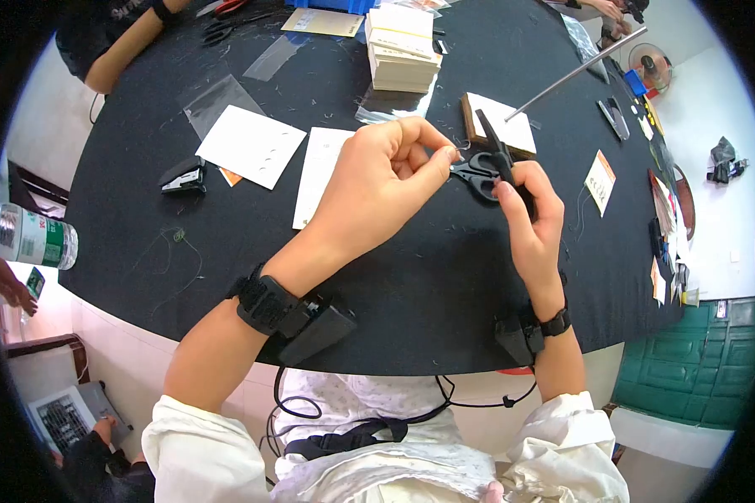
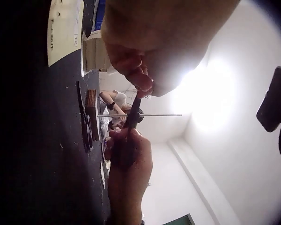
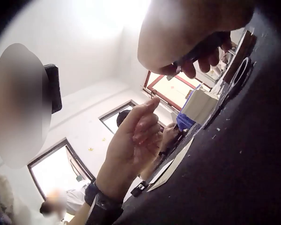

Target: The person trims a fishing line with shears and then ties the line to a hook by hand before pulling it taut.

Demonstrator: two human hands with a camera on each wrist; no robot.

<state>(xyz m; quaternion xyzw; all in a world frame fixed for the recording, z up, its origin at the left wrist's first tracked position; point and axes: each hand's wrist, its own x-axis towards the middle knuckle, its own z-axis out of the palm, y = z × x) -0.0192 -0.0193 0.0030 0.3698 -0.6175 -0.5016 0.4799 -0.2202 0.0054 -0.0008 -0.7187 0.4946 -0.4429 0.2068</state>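
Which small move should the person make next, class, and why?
Probably ease the black tool a little nearer the thin piece. The left grip pinches that piece, too small to identify; the right grip holds the black tool close by, and the right wrist view shows a gap between the two.

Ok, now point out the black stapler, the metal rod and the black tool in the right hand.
Black stapler [image 1: 181,174]: head view, on its body.
Metal rod [image 1: 576,75]: head view, midway along its shaft.
Black tool [image 1: 496,144]: head view, on the part sticking out beyond the right hand [image 1: 535,226].
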